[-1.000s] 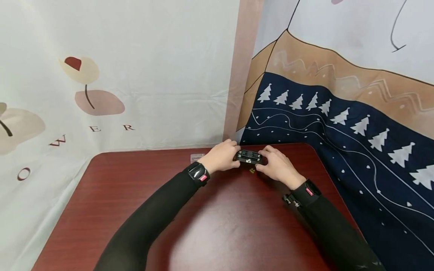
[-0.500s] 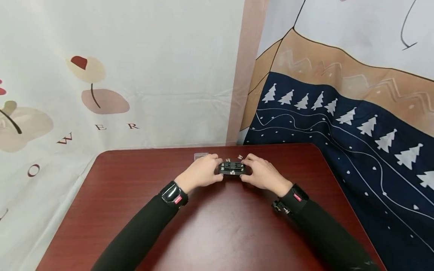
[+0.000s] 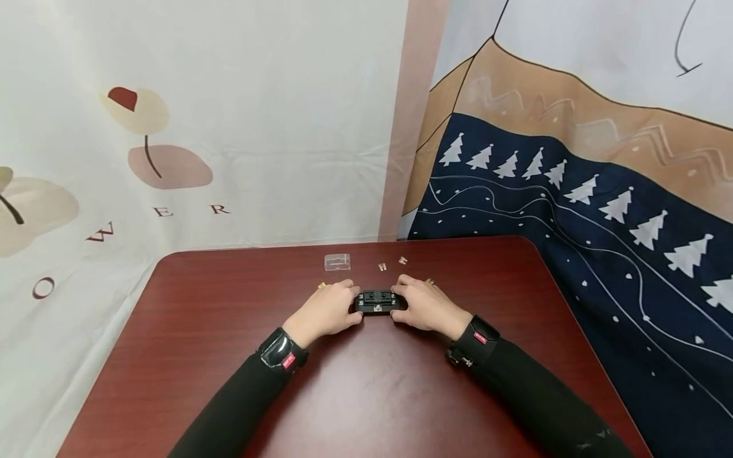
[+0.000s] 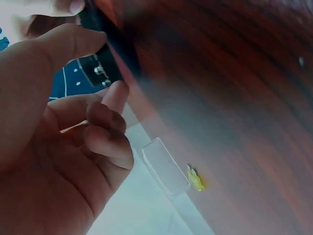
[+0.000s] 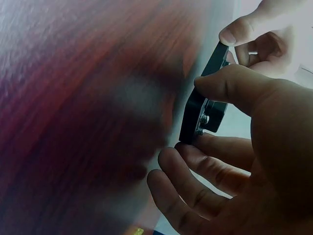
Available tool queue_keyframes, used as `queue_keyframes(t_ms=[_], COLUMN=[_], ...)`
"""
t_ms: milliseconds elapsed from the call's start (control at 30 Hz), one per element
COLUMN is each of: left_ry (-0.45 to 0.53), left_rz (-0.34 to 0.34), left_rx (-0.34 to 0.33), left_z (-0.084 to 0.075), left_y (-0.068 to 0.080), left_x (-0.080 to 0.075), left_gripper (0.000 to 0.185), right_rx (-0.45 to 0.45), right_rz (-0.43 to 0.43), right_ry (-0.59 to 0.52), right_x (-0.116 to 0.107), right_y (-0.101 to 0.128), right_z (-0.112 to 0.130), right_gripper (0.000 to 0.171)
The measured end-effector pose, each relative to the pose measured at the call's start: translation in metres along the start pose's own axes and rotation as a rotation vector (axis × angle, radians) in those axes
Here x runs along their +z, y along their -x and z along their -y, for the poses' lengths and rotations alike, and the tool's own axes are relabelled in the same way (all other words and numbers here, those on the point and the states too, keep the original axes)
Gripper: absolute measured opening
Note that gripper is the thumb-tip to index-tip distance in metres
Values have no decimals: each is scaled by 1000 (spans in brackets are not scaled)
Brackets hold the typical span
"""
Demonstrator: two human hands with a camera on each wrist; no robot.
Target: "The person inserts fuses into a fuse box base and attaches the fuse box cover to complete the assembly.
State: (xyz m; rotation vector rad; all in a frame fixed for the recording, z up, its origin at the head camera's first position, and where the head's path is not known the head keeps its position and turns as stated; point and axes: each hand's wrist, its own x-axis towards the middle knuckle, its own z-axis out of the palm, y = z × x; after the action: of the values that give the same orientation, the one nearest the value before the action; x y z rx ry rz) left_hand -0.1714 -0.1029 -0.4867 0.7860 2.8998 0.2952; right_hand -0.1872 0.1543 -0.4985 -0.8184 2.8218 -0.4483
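The dark red tabletop (image 3: pixel 229 356) fills the lower half of the head view, backed by a pale flower-printed cloth (image 3: pixel 200 127) and a navy cloth with white trees (image 3: pixel 572 210). Near the middle of it, both arms in black sleeves come together on a small black block (image 3: pixel 376 301) with slots on its top face, which sits low over the wood or on it; I cannot tell which. The left hand (image 3: pixel 323 312) pinches one end between thumb and curled fingers, and the right hand (image 3: pixel 424 307) pinches the other end the same way, thumb on one face and fingers under the opposite edge, as the right wrist view shows (image 5: pixel 203 115). Because each grip takes only a narrow end, the block could twist or slip out if one hand pulls harder than the other. Beyond the hands lies a clear plastic cover (image 3: pixel 337 261), and near it two pale small parts (image 3: pixel 392 263). A tiny yellow piece (image 3: pixel 322 285) sits just beside the left knuckles, and another yellowish bit (image 3: pixel 429 281) just beside the right hand. These loose bits are the likelier trouble: a sweep of a knuckle or sleeve could scatter them, or push one toward the far edge.
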Motion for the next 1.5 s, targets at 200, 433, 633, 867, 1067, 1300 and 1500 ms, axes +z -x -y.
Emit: queue_keyframes(t_ms=[200,433,633,867,1067,1300,1500], left_ry=[1,-7,-2,0,1,7,-8], left_rz=[-10,-6,-1,-17,-23,-32,-31], left_rx=[-3,10,12,13,19,40,44], left_z=[2,5,3,1,1,4,2], left_y=[1,2,3,4,4,2,2], left_x=[7,11,8,8,8,11,13], left_gripper=[52,52,51,48,49,48,47], right_rx=[-7,-24,-39,-48,35,146,210], right_rz=[-4,7,17,36,-41,-155,-173], right_ry=[19,20,19,-5,-31,-52,-45], right_x=[4,4,2,-3,-21,-45,-50], right_y=[-1,0,1,0,2,4,8], right_z=[2,1,1,-3,-15,-42,-62], right_gripper=[49,49,51,54,38,20,15])
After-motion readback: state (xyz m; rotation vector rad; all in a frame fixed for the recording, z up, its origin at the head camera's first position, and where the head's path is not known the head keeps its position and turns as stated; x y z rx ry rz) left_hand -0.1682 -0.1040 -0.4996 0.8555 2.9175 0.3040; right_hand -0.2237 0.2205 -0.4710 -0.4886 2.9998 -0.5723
